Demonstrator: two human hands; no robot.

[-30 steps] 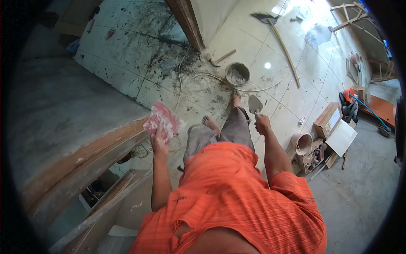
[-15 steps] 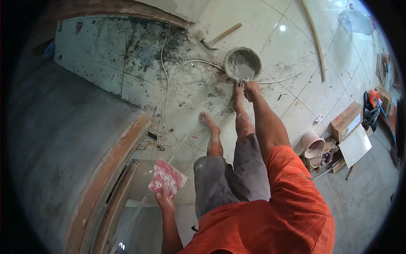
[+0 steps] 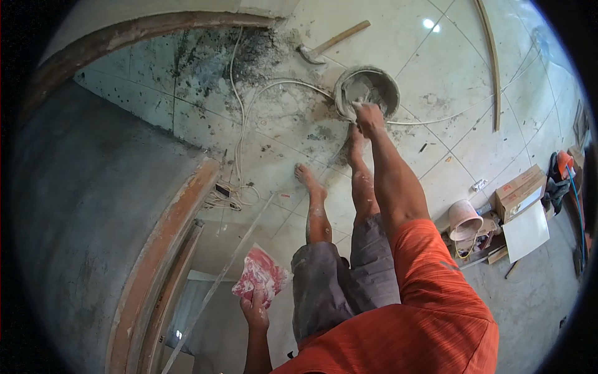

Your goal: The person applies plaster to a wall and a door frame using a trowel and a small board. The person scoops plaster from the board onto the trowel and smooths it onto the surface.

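Note:
My left hand (image 3: 254, 311) grips a flat red board (image 3: 264, 273) smeared with white plaster, held low beside my left thigh. Stretched out ahead, my right hand (image 3: 370, 119) is closed at the near rim of a round grey bucket (image 3: 394, 93). Wet grey mortar (image 3: 360, 88) lies inside that bucket. Whatever the right fingers hold is too small and hidden to name.
A hammer (image 3: 336, 41) lies beyond the bucket, and a long wooden strip (image 3: 492, 62) is to its right. White cable (image 3: 240, 124) crosses the dirty tiles. A pink bucket (image 3: 465, 219) and a cardboard box (image 3: 521, 190) stand right; a wooden frame (image 3: 163, 230) rises left.
My right hand has moved farther in over the bucket's near rim. The whole view has shifted slightly, and the red board stays in my left hand.

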